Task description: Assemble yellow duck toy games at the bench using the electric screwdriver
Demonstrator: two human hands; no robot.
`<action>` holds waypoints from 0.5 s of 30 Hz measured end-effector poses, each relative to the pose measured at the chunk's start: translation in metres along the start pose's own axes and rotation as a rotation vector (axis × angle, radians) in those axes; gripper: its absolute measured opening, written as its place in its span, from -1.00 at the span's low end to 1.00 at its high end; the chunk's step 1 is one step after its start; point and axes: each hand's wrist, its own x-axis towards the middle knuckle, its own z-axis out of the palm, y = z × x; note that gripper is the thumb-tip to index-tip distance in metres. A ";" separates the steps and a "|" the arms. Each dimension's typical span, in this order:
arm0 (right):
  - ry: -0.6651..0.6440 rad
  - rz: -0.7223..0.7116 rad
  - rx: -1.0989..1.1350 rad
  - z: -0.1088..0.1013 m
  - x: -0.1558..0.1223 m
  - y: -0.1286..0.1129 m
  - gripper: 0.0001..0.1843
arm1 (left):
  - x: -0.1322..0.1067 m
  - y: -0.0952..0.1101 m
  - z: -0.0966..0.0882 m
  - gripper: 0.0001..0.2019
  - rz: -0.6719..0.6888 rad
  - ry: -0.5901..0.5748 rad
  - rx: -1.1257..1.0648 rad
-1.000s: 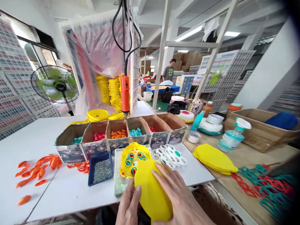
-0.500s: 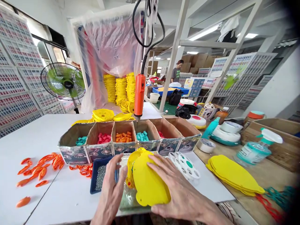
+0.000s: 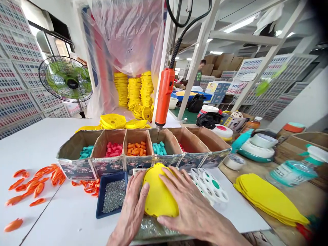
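Between my two hands a yellow plastic shell (image 3: 159,193) lies with its smooth face up, on a work pad wrapped in clear plastic (image 3: 153,228). My left hand (image 3: 133,201) holds its left edge, thumb on the rim. My right hand (image 3: 186,200) is spread over its right side, fingers on the top and thumb at the lower edge. The underside of the shell is hidden. Left of my left hand is a dark blue tray (image 3: 98,208) of small metal screws (image 3: 114,194). Close to my right hand are white plates with round holes (image 3: 211,186).
Behind the hands stands a cardboard bin row (image 3: 107,167) with coloured plastic pieces. An orange electric screwdriver (image 3: 164,97) hangs above it. Orange parts (image 3: 36,182) lie left; yellow flat sheets (image 3: 269,198) and a spray bottle (image 3: 292,172) lie right. A person (image 3: 198,75) stands far back.
The yellow shell, tilted up half a second ago with a second yellow part showing beneath, now lies flat. My left hand has closed in on its left edge. The view has shifted slightly.
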 end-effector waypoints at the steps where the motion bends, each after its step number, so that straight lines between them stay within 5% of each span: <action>1: 0.010 -0.005 -0.006 0.002 0.000 0.000 0.05 | 0.000 0.000 0.000 -0.48 -0.001 0.000 0.003; 15: 0.021 0.017 -0.033 0.016 0.001 0.002 0.12 | 0.003 0.001 0.003 -0.47 0.011 -0.015 0.049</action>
